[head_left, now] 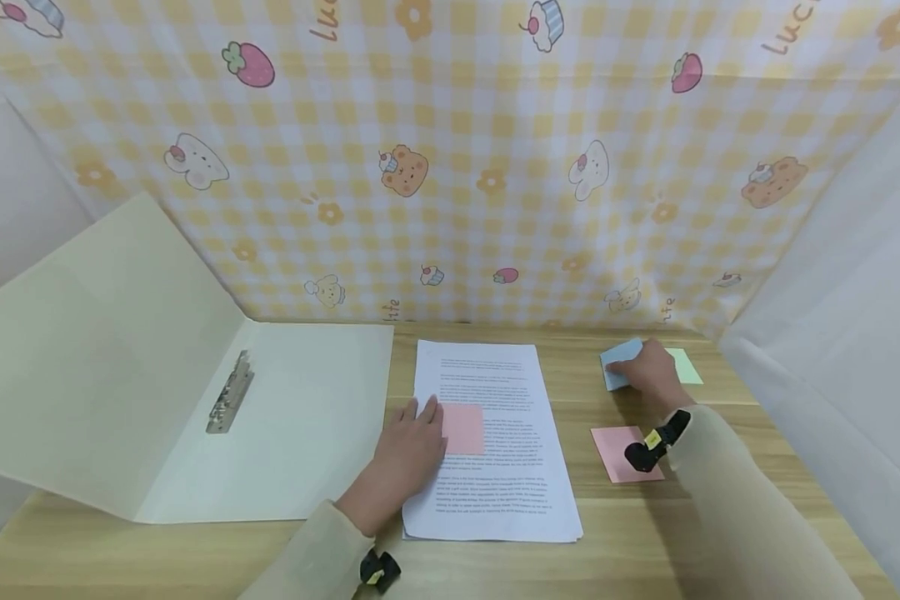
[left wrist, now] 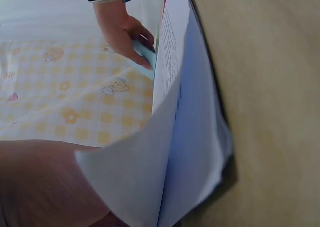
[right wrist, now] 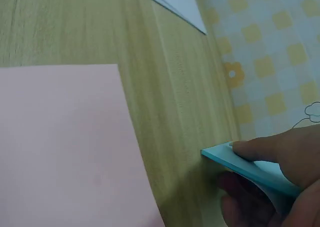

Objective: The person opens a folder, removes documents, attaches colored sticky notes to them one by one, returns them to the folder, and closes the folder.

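My left hand (head_left: pixel 411 454) lies on the left side of a stack of printed sheets (head_left: pixel 498 500), its fingers stretched forward. Beside those fingers a pink sticky note (head_left: pixel 465 431) lies on the top page. In the left wrist view the edges of the sheets (left wrist: pixel 195 137) bow up and apart. At the right, my right hand (head_left: pixel 654 377) pinches a pad of blue sticky notes (head_left: pixel 615 358); the right wrist view shows the thumb on top of the blue pad (right wrist: pixel 227 156) and fingers beneath, the pad tilted off the wood.
A pink sticky pad (head_left: pixel 613 457) lies under the right wrist. Partly behind the right hand is a green sticky pad (head_left: pixel 686 367). At the left an open white file folder (head_left: pixel 315 417) has a metal clip (head_left: pixel 230 396) and a raised cover. A checked cloth (head_left: pixel 450 225) hangs behind the table.
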Available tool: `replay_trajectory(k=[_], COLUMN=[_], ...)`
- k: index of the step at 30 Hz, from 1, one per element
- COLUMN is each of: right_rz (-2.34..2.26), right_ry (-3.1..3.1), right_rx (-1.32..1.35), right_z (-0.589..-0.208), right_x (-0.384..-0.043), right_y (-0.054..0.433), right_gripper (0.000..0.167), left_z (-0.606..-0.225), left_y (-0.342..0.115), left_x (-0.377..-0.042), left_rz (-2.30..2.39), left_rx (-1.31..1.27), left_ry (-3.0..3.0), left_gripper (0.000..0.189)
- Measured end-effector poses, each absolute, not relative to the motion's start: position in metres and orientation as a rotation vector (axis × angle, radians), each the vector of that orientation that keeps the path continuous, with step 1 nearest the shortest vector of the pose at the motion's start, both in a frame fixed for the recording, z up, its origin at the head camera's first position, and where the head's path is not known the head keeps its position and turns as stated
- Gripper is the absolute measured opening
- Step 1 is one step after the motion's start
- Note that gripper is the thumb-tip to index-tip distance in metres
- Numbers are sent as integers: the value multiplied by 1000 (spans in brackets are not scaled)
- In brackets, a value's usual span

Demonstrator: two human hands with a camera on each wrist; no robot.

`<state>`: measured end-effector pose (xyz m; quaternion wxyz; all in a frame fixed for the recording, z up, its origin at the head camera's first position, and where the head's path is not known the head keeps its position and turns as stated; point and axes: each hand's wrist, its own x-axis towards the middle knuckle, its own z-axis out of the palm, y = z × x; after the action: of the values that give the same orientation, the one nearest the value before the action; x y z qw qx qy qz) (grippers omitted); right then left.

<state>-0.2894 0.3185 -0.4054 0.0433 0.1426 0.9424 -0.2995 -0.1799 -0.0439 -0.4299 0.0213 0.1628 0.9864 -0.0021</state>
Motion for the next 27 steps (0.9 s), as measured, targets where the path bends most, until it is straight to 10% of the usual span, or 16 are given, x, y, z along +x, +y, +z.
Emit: replay_trajectory(k=[19, 27], right_rz=[-2051, -2297], right_ry=[1811, 1363], right_rx=[359, 242], right_z=[-397, -402], right_x=[-278, -259], right_y=[322, 318], right_gripper=[71, 41], left_z=[-430, -430], left_y=[-45, -51], left_x=[-181, -185], left_rz=[-18, 115], left_rx=[511, 511], left_ry=[3045, 3009], left_gripper=[53, 58])
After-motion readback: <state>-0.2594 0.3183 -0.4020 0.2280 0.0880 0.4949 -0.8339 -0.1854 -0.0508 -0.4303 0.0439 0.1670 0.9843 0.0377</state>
